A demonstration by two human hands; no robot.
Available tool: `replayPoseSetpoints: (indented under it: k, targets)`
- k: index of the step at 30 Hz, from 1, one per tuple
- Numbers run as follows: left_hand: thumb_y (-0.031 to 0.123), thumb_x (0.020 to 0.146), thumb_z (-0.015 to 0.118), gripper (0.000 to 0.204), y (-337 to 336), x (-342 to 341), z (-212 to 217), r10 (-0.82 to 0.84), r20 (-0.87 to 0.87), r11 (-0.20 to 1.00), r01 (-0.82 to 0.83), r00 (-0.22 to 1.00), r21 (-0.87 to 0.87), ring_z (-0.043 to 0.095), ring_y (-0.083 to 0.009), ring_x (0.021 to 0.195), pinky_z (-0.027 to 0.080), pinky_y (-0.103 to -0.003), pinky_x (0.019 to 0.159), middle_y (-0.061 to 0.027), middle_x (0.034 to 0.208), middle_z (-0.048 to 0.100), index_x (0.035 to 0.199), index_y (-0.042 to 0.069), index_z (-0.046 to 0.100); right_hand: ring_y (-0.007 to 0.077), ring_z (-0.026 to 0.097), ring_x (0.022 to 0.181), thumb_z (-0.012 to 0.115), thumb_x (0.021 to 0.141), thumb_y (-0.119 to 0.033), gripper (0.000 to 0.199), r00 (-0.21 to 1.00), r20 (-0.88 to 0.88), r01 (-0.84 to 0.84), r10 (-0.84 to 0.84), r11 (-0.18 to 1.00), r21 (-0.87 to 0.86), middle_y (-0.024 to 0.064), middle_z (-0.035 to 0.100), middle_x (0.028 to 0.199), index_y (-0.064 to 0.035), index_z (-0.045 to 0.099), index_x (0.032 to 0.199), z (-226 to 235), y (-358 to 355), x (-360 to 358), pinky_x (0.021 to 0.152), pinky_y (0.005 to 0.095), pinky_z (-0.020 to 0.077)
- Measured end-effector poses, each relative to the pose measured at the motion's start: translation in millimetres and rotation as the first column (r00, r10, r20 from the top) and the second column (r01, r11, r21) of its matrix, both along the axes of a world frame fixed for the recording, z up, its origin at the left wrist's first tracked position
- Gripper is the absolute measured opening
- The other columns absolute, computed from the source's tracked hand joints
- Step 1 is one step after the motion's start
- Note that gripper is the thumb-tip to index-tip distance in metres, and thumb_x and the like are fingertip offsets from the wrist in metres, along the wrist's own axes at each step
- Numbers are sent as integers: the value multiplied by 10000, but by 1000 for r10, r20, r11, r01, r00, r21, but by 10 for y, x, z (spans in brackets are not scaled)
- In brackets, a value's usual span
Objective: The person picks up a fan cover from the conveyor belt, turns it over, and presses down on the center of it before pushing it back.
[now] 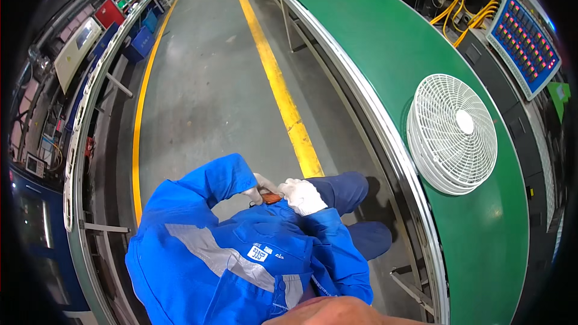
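I've got left hand (257, 189) and right hand (302, 196), gloved, at an orange-brown item (273, 198) by the waist; can't tell which grips it. Grey floor (205, 72), yellow lines (280, 96); rightward, green conveyor (385, 54), white fan grilles (454, 138) stacked, blue panel (524, 44) beyond.

white round grilles (453, 135) stacked on the green conveyor (385, 42) at 3 o'clock; lit blue panel (524, 46) at 2 o'clock; blue bin (140, 45) at 10 o'clock.
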State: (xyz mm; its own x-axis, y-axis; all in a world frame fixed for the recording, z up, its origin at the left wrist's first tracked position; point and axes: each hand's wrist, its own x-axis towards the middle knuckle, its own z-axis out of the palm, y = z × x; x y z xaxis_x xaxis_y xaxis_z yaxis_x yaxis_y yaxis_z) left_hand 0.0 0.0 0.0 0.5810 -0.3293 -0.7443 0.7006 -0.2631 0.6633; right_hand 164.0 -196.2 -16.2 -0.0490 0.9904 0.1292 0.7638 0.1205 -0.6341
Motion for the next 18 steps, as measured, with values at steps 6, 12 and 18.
replayPoseSetpoints:
  k: [6, 12, 18]
  targets:
    - [127, 808, 845, 629, 113, 97, -133, -10, 29, 976, 3, 1000, 216, 635, -198, 1117, 515, -342, 956, -109, 1228, 710, 1386, 51, 610, 369, 694, 943, 574, 920, -198, 197, 1000, 12, 9, -9, 1000, -6, 154, 690, 966, -122, 714, 1037, 83, 34, -123, 808, 478, 551]
    - [304, 757, 890, 605, 359, 450, -966, -282, 152, 863, 182, 947, 471, 713, -267, 1024, 568, -380, 867, -168, 1121, 738, 1271, 70, 673, 369, 709, 936, 586, 912, -262, 238, 992, -129, 5, -5, 1000, 5, 161, 735, 984, -100, 728, 1015, 260, 100, -218, 789, 481, 551]
    - [272, 762, 847, 557, -1418, 1318, -946, -422, 275, 818, 233, 864, 525, 699, -298, 1080, 558, -401, 907, -167, 1144, 740, 1262, 83, 691, 329, 726, 941, 648, 917, -265, 245, 852, -344, 220, -394, 867, -448, 150, 751, 1007, -75, 745, 1037, -312, 508, -200, 805, 448, 576]
